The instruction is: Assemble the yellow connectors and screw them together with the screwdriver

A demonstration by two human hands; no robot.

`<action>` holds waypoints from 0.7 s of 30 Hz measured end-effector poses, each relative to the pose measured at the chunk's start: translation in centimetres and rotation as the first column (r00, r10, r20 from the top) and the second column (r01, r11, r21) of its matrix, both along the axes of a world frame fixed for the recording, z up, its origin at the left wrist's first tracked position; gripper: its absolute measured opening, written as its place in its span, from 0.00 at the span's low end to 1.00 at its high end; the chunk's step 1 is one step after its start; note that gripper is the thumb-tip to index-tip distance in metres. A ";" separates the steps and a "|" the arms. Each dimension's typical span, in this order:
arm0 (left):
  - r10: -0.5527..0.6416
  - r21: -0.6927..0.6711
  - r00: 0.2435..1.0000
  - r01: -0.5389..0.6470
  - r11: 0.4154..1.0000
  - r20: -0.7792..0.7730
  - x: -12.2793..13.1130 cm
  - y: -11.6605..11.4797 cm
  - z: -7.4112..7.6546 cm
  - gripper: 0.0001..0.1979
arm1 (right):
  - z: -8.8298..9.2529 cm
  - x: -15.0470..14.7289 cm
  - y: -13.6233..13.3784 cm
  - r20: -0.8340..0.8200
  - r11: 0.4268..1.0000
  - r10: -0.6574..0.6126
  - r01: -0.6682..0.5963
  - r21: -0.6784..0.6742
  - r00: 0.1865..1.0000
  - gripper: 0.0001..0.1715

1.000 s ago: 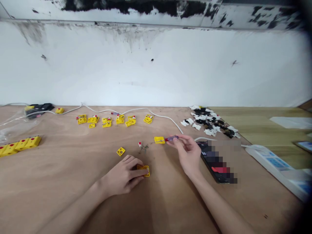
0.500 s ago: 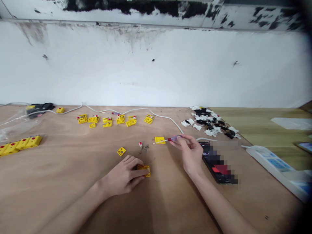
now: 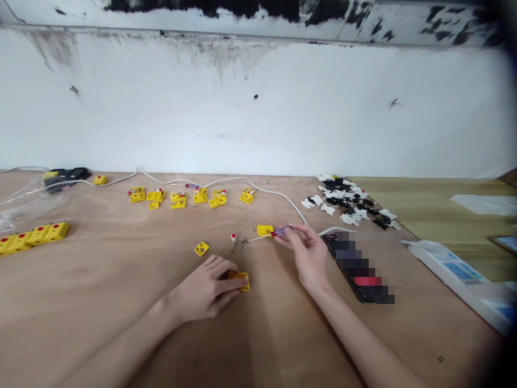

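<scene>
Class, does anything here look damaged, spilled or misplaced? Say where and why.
Yes: the wall behind the table looks stained or worn. Ragged black patches mark its top band, and dark streaks run down below. Small metal pieces lie loose by the tip of the screwdriver in the right hand, but seem gathered, not spilled.

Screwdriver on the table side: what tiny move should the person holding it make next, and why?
Perhaps bring the tip of the screwdriver onto one small metal piece. The right hand holds the tool with its tip pointing right at that little cluster, and the left hand already holds a yellow case.
</scene>
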State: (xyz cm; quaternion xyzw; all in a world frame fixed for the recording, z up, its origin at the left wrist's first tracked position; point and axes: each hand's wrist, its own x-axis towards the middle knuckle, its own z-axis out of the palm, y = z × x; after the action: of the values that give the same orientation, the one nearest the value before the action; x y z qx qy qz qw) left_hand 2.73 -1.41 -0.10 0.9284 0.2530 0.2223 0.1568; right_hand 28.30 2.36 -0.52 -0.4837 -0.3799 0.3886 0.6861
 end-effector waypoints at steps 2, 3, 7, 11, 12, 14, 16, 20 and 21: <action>0.000 0.000 1.000 0.000 1.000 -0.007 0.0 0.0 0.0 0.14 | 0.3 0.1 0.0 -0.037 1.000 -0.010 0.009 -0.010 0.999 0.16; -0.001 0.000 1.000 0.001 1.000 -0.009 0.0 0.0 0.0 0.14 | 0.5 0.2 0.0 -0.059 1.000 -0.016 0.015 -0.017 0.998 0.16; -0.006 -0.018 1.000 0.005 1.000 -0.022 0.0 0.1 0.0 0.14 | 1.1 0.3 0.0 -0.152 0.999 -0.005 -0.001 -0.041 0.988 0.14; -0.011 -0.020 0.999 0.011 1.000 -0.033 0.0 0.0 0.0 0.14 | 1.5 0.0 -0.4 -0.169 0.996 0.046 -0.058 -0.070 0.985 0.15; -0.011 -0.017 0.999 0.010 1.000 -0.036 0.0 0.0 0.1 0.14 | 1.5 -0.1 -0.5 -0.157 0.994 0.060 -0.073 -0.080 0.986 0.15; -0.009 -0.013 0.999 0.008 1.000 -0.037 0.0 0.0 0.2 0.14 | 1.5 -0.3 -0.7 -0.134 0.989 0.091 -0.105 -0.100 0.987 0.15; -0.010 -0.013 0.999 0.009 1.000 -0.038 0.0 0.0 0.3 0.14 | 1.5 -0.6 -0.9 -0.123 0.985 0.115 -0.129 -0.118 0.986 0.16; -0.016 -0.014 0.999 0.016 1.000 -0.045 0.0 0.0 0.3 0.14 | 1.4 -0.8 -1.0 -0.126 0.975 0.141 -0.160 -0.153 0.982 0.18; -0.016 -0.013 0.999 0.016 1.000 -0.046 0.0 0.0 0.3 0.14 | 1.4 -0.8 -1.1 -0.128 0.972 0.149 -0.169 -0.162 0.981 0.19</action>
State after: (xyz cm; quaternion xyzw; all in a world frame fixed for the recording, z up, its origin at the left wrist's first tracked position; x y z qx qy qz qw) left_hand 2.78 -1.37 0.23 0.9343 0.2506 0.1979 0.1584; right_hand 27.50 1.29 0.84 -0.4860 -0.3423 0.5010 0.6290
